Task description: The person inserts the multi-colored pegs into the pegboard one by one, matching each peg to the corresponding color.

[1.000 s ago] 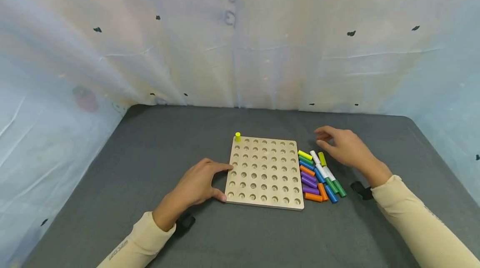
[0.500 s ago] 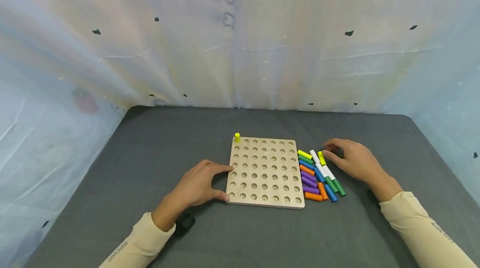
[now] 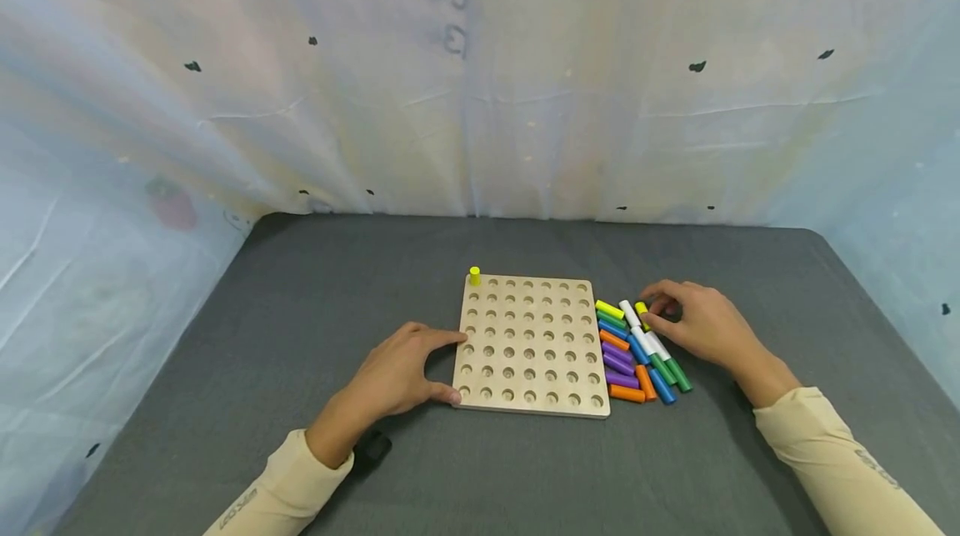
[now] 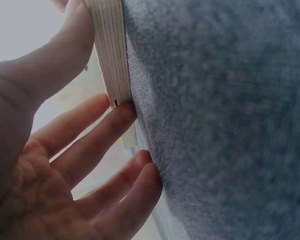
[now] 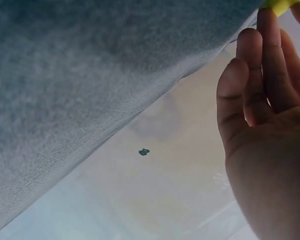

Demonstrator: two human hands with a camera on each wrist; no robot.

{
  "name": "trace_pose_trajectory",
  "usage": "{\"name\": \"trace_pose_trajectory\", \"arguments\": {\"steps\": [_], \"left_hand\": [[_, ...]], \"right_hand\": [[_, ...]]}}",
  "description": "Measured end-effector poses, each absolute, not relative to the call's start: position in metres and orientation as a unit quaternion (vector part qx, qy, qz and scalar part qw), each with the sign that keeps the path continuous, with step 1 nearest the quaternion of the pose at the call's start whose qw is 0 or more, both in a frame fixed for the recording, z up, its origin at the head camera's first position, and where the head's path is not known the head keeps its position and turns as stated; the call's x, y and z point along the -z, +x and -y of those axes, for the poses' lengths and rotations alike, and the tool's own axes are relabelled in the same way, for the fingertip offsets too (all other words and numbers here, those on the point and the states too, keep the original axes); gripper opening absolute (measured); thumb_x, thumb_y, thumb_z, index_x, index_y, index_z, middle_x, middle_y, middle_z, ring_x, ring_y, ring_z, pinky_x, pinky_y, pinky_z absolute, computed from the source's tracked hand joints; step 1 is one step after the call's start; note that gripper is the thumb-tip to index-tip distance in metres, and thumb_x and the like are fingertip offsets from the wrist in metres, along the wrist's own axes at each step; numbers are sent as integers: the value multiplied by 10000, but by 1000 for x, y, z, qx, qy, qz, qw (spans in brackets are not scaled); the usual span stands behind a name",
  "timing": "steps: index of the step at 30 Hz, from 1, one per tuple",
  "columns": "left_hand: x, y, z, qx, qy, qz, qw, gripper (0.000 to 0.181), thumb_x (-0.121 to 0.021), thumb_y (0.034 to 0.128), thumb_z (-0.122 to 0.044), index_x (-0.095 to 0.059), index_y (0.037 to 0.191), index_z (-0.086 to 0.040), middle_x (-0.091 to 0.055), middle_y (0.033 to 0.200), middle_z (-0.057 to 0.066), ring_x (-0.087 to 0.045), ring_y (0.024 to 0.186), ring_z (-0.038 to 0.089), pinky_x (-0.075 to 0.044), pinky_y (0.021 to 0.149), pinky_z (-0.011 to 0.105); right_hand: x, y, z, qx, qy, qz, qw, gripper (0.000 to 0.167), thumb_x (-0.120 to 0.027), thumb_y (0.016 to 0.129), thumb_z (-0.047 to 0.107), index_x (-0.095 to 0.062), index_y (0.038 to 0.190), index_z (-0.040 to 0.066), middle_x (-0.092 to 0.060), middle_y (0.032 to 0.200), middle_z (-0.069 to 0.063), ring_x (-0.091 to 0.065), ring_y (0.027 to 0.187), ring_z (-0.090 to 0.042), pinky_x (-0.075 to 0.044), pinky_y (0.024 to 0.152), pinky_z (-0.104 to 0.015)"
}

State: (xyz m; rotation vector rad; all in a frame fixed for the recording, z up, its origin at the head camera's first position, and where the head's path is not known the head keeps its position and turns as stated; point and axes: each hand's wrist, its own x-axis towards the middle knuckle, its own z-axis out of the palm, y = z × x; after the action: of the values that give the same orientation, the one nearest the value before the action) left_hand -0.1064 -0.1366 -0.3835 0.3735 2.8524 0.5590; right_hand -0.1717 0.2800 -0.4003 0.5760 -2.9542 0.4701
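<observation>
A square wooden pegboard (image 3: 519, 343) with rows of round holes lies on the table. One yellow peg (image 3: 475, 277) stands upright in its far left corner hole. My left hand (image 3: 397, 369) touches the board's left edge with thumb and fingertips, the fingers fairly straight; in the left wrist view they meet the layered side of the board (image 4: 110, 50). To the right of the loose pegs, my right hand (image 3: 701, 323) pinches a yellow peg (image 3: 642, 313) between thumb and fingers. Only part of that peg shows at the top of the right wrist view.
Loose pegs lie in a cluster along the board's right side: purple (image 3: 618, 364), orange (image 3: 626, 393), blue (image 3: 663, 388), green (image 3: 678, 376) and white (image 3: 628, 313). The dark grey table (image 3: 360, 269) ends at a pale hanging sheet (image 3: 525, 102) behind.
My right hand has come down toward the loose pegs, and its thumb and fingers have closed on the yellow peg. The left hand stays at the board's edge.
</observation>
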Motion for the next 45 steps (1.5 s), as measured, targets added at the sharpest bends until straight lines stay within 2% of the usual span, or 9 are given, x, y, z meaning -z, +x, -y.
{"name": "trace_pose_trajectory", "arguments": {"steps": [5,16,24,30,38,45], "left_hand": [[383,-106,136,-192,124,-967,114,795,-906,641,-445,-604,1368,-340,-616,1336,7,-517,1274,229,-488,942,527],[383,-109,135,-190,120,-967,124,796,-900,653,-457,-585,1378,-366,-589,1358,20,-509,1280,235,-489,922,545],[380,-107,136,-194,122,-966,123,789,-905,653,-439,-591,1373,-362,-595,1353,-6,-499,1295,222,-484,919,556],[381,-105,136,-200,126,-965,114,783,-905,653,-437,-600,1368,-346,-603,1340,3,-514,1281,232,-490,902,561],[381,-106,137,-198,121,-966,109,779,-906,657,-432,-602,1368,-344,-607,1334,9,-521,1270,231,-488,911,562],[382,-107,138,-200,130,-965,110,787,-901,650,-449,-601,1369,-337,-613,1324,6,-521,1260,222,-485,915,562]], "right_hand": [[398,-170,-280,-152,189,969,37,267,-742,885,244,-704,1133,151,-714,945,-3,-637,858,-194,-498,737,-445],[398,-174,-281,-138,210,968,24,295,-725,912,261,-696,1180,142,-717,1026,-15,-604,874,-159,-504,760,-412],[404,-170,-281,-133,236,961,59,346,-720,913,167,-653,1248,112,-693,1005,-20,-579,826,-132,-488,719,-382],[404,-168,-279,-141,244,955,87,377,-721,909,124,-634,1276,114,-674,988,-18,-594,836,-141,-494,715,-403],[404,-170,-275,-150,248,949,122,294,-730,895,100,-668,1182,109,-682,990,-30,-633,831,-150,-524,716,-426],[398,-169,-275,-137,200,967,83,257,-666,955,181,-655,1198,97,-700,1141,-114,-662,939,-255,-515,822,-529]]}}
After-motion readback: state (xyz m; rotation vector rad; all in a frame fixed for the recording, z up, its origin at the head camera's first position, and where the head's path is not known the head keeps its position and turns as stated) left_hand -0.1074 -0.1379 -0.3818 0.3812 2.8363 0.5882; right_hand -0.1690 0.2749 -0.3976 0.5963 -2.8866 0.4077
